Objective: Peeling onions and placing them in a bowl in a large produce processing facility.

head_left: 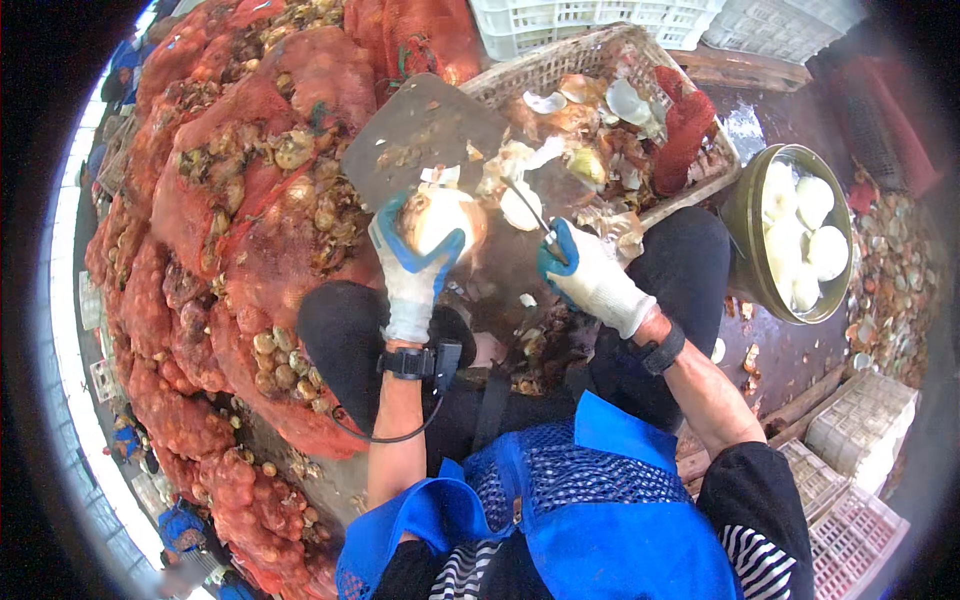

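Observation:
My left hand [410, 285], in a white glove with blue-coated fingers, is wrapped round a large onion [440, 218] above a flat dark board [425, 120]. The onion's surface looks pale and glossy, with brownish skin at its sides. In my right hand [598, 275], gloved alike, is a small knife [530, 203], its thin blade angled up and to the left. Near the blade lies a pale cut piece of onion [519, 208], with loose skins around it. The knife and the held onion are apart.
A crate [690, 190] of onion skins stands ahead, with red netting [684, 145] over its right side. To the right, a round bucket [745, 255] holds several peeled white onions. Red mesh sacks [225, 195] of onions pile up at left. Pale crates [862, 425] sit at lower right.

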The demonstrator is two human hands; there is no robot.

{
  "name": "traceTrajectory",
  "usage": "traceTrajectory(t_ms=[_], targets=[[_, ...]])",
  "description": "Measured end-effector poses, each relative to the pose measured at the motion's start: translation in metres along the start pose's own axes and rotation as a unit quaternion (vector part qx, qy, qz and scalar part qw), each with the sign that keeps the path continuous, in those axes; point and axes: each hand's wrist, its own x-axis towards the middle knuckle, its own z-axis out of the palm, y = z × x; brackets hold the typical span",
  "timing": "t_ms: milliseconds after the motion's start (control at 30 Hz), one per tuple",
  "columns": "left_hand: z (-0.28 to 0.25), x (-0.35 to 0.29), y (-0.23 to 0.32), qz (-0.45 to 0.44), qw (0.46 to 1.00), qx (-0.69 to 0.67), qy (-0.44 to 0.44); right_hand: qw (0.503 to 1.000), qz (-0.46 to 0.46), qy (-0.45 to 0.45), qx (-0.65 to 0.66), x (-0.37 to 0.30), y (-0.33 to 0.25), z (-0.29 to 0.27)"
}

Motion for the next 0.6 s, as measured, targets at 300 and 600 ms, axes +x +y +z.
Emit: traceTrajectory(t_ms=[300,600], targets=[[-0.001,-0.007,0.022,-0.040,0.996,0.074,-0.031,0.996,-0.068,-0.008,-0.053,-0.009,-0.019,0.030],[0.006,-0.004,0.014,-0.042,0.996,0.067,-0.030,0.987,-0.036,0.031,-0.153,-0.016,-0.013,0.048]])
